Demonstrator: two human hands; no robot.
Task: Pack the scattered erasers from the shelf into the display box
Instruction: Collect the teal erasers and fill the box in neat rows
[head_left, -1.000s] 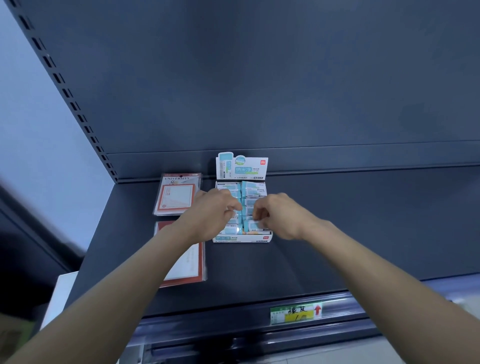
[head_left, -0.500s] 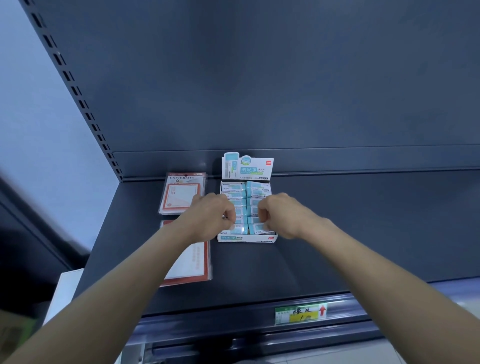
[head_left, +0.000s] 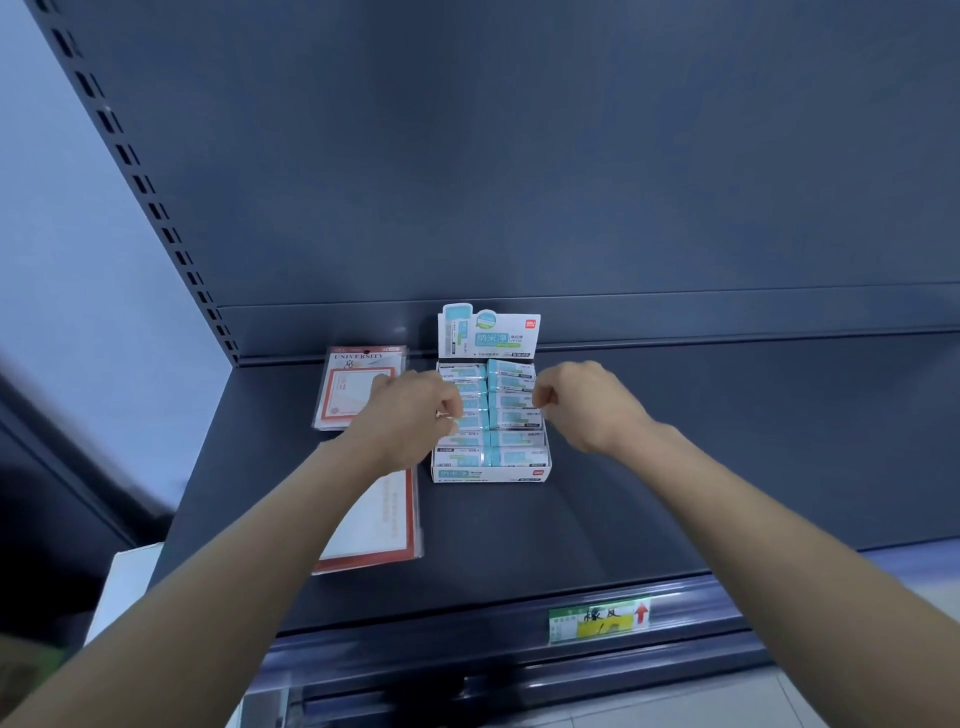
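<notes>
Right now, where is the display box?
Head view, centre: the display box sits at the back of the shelf, just right of the rear certificate pack.

Just two red-bordered certificate packs on the left, far pack (head_left: 353, 387) behind near pack (head_left: 376, 525), a green-yellow price tag (head_left: 600, 618) on the front rail (head_left: 467, 644), and maybe a white box (head_left: 130, 577) lower left.

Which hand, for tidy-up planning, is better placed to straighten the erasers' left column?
Likely left hand: its fingers lie over the left column; the right hand is at the right column.
</notes>
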